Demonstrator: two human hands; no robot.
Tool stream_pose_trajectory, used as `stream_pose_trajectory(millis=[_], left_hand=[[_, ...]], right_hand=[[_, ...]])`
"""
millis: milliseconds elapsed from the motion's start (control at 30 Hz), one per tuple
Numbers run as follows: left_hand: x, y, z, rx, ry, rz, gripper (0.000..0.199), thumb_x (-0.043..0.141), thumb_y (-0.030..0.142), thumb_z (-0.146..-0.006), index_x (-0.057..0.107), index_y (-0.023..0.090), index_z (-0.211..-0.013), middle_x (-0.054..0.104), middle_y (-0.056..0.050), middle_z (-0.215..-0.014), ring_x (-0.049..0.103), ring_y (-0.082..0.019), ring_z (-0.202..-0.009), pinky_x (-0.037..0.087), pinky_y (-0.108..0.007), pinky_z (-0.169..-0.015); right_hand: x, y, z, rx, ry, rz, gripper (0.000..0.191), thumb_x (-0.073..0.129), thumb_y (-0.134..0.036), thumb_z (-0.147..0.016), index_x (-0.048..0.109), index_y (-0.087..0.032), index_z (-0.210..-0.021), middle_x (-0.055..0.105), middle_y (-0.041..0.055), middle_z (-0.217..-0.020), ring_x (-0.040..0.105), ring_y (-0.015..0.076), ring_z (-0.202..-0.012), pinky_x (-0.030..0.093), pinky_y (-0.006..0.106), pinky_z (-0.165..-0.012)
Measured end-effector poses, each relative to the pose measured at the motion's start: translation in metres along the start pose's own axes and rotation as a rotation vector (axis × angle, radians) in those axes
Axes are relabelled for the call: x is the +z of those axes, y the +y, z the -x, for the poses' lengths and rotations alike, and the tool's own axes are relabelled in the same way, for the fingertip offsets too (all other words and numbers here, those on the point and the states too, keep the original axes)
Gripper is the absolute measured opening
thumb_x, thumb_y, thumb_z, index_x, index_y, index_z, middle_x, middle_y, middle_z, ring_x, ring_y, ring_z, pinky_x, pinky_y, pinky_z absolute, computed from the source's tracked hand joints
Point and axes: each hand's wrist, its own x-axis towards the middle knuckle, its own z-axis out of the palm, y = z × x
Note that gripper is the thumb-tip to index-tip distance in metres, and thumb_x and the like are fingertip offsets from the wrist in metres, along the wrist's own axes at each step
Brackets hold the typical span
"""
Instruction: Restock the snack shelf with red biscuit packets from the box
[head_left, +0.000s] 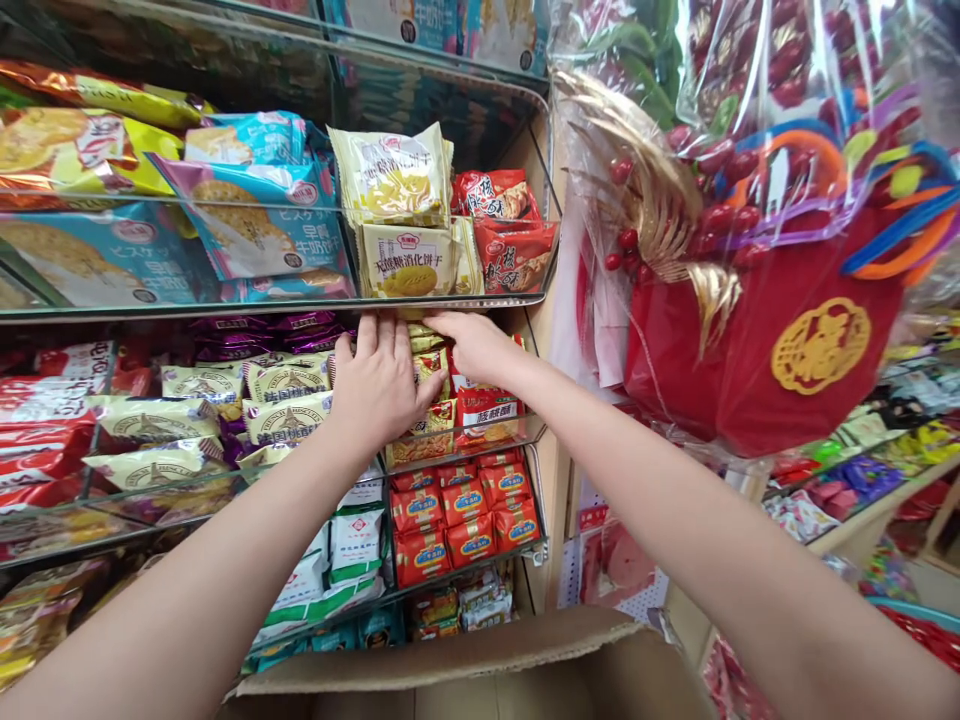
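My left hand [386, 378] lies palm down, fingers spread, over packets in the middle shelf compartment, just under the lip of the shelf above. Beneath it are cream-and-gold snack packets [424, 440]. To its right my right hand [474, 348] reaches into the same compartment, a finger stretched left; its other fingers are mostly hidden. Red biscuit packets [486, 415] stand right below it. Neither hand visibly grips a packet. Left of my left hand, cream-coloured packets [289, 415] fill the neighbouring compartment.
Clear shelf fronts edge each tier. Above are white biscuit packets [409, 265] and blue ones [259, 215]. Small red packets [469, 535] sit below. An open cardboard box [450, 660] is near my body. A plastic-wrapped red decoration [757, 350] hangs at right.
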Motion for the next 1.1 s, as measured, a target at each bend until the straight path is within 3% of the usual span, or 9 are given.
stream_pose_trajectory(millis=[133,367,500,700,833,900,967,1033,1100], left_hand=[[0.000,0.002,0.001,-0.073,0.028,0.020,0.069,0.030,0.051,-0.079,0.030,0.000,-0.125,0.037,-0.023,-0.129,0.020,-0.036,-0.122,0.020,-0.049,-0.092],[0.003,0.007,-0.002,-0.153,0.077,0.008,0.068,0.026,0.059,-0.078,0.039,0.009,-0.122,0.046,-0.022,-0.117,0.027,-0.038,-0.117,0.019,-0.055,-0.090],[0.004,0.009,-0.004,-0.160,0.051,0.055,0.060,0.027,0.056,-0.079,0.044,0.014,-0.118,0.044,-0.019,-0.120,0.026,-0.039,-0.117,0.019,-0.057,-0.089],[-0.013,0.010,0.009,-0.111,-0.092,0.221,0.056,0.025,0.049,-0.083,0.032,0.016,-0.127,0.037,-0.013,-0.127,0.017,-0.042,-0.122,0.023,-0.057,-0.086],[-0.031,0.010,0.073,0.245,0.053,0.371,0.046,0.030,0.031,-0.083,0.039,0.007,-0.120,0.041,-0.006,-0.123,0.029,-0.029,-0.119,0.023,-0.044,-0.090],[-0.036,0.016,0.127,0.453,0.007,0.573,0.036,0.041,0.020,-0.078,0.047,0.009,-0.112,0.050,-0.007,-0.113,0.043,-0.023,-0.109,0.031,-0.039,-0.089],[-0.036,0.026,0.182,0.634,-0.178,0.778,0.032,0.051,0.017,-0.073,0.053,0.013,-0.105,0.059,-0.009,-0.098,0.053,-0.020,-0.093,0.043,-0.034,-0.079],[-0.034,0.038,0.227,0.615,-0.414,0.748,0.027,0.051,0.017,-0.074,0.059,0.021,-0.100,0.065,-0.003,-0.092,0.051,-0.024,-0.095,0.040,-0.042,-0.086],[-0.034,0.049,0.254,0.499,-0.443,0.704,0.023,0.052,0.015,-0.072,0.064,0.026,-0.089,0.067,0.001,-0.096,0.043,-0.029,-0.108,0.026,-0.052,-0.096]], right_hand=[[-0.017,0.002,0.036,-0.055,0.170,0.003,0.045,0.036,0.002,-0.066,0.056,-0.010,-0.105,0.054,0.0083,-0.115,0.046,0.0160,-0.108,0.034,0.033,-0.096],[-0.016,-0.017,0.146,-0.115,0.306,-0.108,0.029,0.037,-0.005,-0.075,0.060,-0.014,-0.090,0.058,0.0090,-0.103,0.049,0.0172,-0.100,0.041,0.039,-0.087],[0.001,-0.040,0.206,-0.120,0.180,-0.252,0.027,0.040,-0.003,-0.075,0.058,-0.013,-0.091,0.058,0.0102,-0.100,0.049,0.0165,-0.097,0.042,0.036,-0.083],[0.031,-0.061,0.288,-0.121,-0.258,-0.342,0.024,0.042,-0.005,-0.076,0.059,-0.016,-0.089,0.061,0.0054,-0.094,0.050,0.0159,-0.090,0.041,0.035,-0.081],[0.050,-0.065,0.328,-0.062,-0.416,-0.248,0.021,0.043,-0.009,-0.078,0.061,-0.016,-0.087,0.061,0.0067,-0.094,0.050,0.0187,-0.093,0.034,0.041,-0.088],[0.059,-0.066,0.339,-0.006,-0.563,-0.246,0.021,0.042,-0.009,-0.077,0.061,-0.016,-0.084,0.062,0.0069,-0.089,0.052,0.0177,-0.088,0.038,0.036,-0.083],[0.069,-0.067,0.345,0.058,-0.778,-0.249,0.020,0.042,-0.011,-0.077,0.062,-0.015,-0.080,0.063,0.0074,-0.082,0.056,0.0168,-0.079,0.042,0.030,-0.072],[0.078,-0.068,0.350,0.144,-0.976,-0.261,0.016,0.047,-0.019,-0.076,0.062,-0.015,-0.076,0.063,0.0070,-0.073,0.057,0.0161,-0.066,0.042,0.026,-0.060],[0.088,-0.072,0.358,0.257,-1.078,-0.350,0.015,0.057,-0.032,-0.068,0.062,-0.017,-0.066,0.061,0.0028,-0.061,0.055,0.0137,-0.054,0.039,0.023,-0.050]])
